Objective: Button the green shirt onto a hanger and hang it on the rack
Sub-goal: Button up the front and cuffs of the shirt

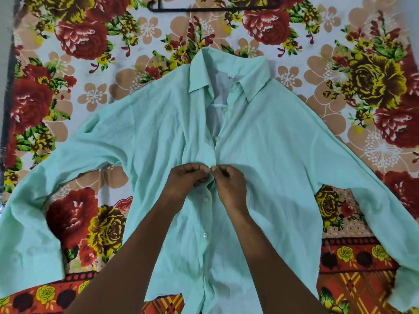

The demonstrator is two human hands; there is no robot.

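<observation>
- Your green shirt [260,155] lies face up and spread flat on the floral bedsheet [90,91], collar [229,73] away from you, hem toward you, both sleeves flung out to the sides.
- Your left hand [186,180] pinches the shirt's left front edge at mid-chest, fingers curled tight on the cloth.
- Your right hand [229,182] pinches the opposite edge, thumb and forefinger closed small on what looks to be a button (it is too hidden by the fingertips to be sure).
- The two hands meet at the placket, fingertips touching or nearly so.
- Below your hands two buttons [206,198] sit along the placket; whether they are done up you cannot tell from here.
- Above your hands the front gapes open up to the collar, with another button [218,138] showing on the edge and the inside back of the shirt visible through the gap.
- A black hanger [204,9] lies on the sheet beyond the collar, well apart from the shirt, partly cut by the top edge of the view.
- The left sleeve [56,168] runs to the left border of the view; the right sleeve [374,177] runs off the right border.
- Bare sheet shows between each sleeve and the shirt body, and between collar and hanger.
</observation>
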